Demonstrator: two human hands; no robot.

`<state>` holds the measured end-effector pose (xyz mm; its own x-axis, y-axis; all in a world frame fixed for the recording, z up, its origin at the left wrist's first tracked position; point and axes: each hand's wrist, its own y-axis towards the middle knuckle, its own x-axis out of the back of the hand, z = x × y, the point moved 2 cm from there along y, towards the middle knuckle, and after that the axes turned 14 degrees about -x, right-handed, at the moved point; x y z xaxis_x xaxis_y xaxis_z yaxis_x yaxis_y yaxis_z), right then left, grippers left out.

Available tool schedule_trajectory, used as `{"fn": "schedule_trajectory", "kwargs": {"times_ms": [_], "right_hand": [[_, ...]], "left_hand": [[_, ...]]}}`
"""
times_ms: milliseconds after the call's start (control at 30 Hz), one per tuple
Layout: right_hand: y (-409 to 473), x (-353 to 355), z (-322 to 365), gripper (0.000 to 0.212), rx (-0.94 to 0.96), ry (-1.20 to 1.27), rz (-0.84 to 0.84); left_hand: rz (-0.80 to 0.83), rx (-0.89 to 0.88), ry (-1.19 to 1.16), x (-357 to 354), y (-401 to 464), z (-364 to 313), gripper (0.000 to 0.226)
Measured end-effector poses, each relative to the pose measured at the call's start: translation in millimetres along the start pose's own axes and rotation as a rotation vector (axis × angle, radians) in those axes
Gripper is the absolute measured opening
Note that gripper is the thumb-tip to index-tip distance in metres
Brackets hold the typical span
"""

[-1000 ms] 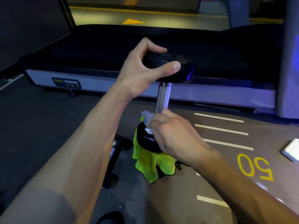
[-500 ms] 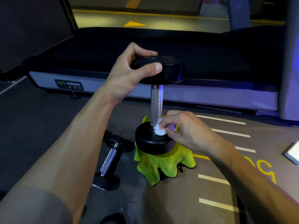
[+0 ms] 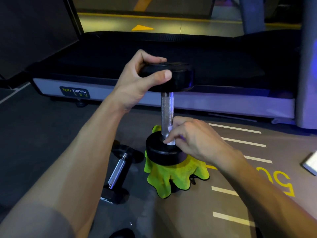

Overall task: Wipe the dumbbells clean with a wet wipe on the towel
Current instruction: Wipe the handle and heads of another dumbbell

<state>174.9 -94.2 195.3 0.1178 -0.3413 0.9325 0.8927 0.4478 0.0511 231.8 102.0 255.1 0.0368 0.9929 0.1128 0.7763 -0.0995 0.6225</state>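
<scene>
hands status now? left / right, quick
Left hand: grips the top head of the upright dumbbell.
Right hand: pinches the wet wipe against the base of the dumbbell's handle.

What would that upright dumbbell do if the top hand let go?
The upright dumbbell probably tips: it stands on end on a soft yellow towel, steadied by the left hand. It likely rolls afterwards, given its round heads, and looks heavy for its size.

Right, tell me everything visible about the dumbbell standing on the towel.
The upright dumbbell stands on end on the yellow-green towel. Two round black heads, matte like rubber, joined by a knurled silvery handle. The left hand grips the top head; the right hand pinches a white wet wipe against the handle's base.
</scene>
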Motion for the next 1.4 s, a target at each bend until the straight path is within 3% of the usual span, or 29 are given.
{"fn": "schedule_trajectory", "kwargs": {"times_ms": [167, 367, 500, 733, 967, 1133, 1267, 1400], "right_hand": [[-4.5, -11.9, 22.1, 0.037, 0.032, -0.148, -0.070], [-4.0, -32.3, 26.3, 0.017, 0.048, -0.127, -0.197], [-8.5, -25.6, 10.8, 0.019, 0.094, -0.035, -0.258], [10.4, 11.2, -3.3, 0.011, -0.001, 0.083, -0.657], [-0.8, -21.3, -14.5, 0.014, 0.055, 0.143, -0.307], [7.6, 0.2, -15.7, 0.014, 0.012, 0.205, -0.468], [-8.6, -10.8, -17.2, 0.019, 0.031, 0.186, -0.198], [-16.4, -3.5, -6.4, 0.036, 0.036, 0.128, -0.055]], "left_hand": [[-0.020, -0.004, -0.013, 0.9, -0.9, 1.1, 0.044], [-0.006, -0.016, 0.014, -5.6, 0.5, 1.7, 0.042], [-0.043, -0.010, 0.021, -5.4, 0.1, 4.0, 0.043], [-0.051, 0.002, 0.029, -5.2, -0.3, 3.1, 0.042], [-0.064, -0.004, 0.062, -5.1, -0.3, 3.8, 0.039], [-0.055, 0.001, 0.059, -6.5, 0.2, 2.5, 0.040], [-0.064, 0.007, 0.078, -3.5, -0.5, 3.6, 0.040], [-0.061, 0.008, 0.100, -1.2, -1.3, 2.9, 0.040]]}}
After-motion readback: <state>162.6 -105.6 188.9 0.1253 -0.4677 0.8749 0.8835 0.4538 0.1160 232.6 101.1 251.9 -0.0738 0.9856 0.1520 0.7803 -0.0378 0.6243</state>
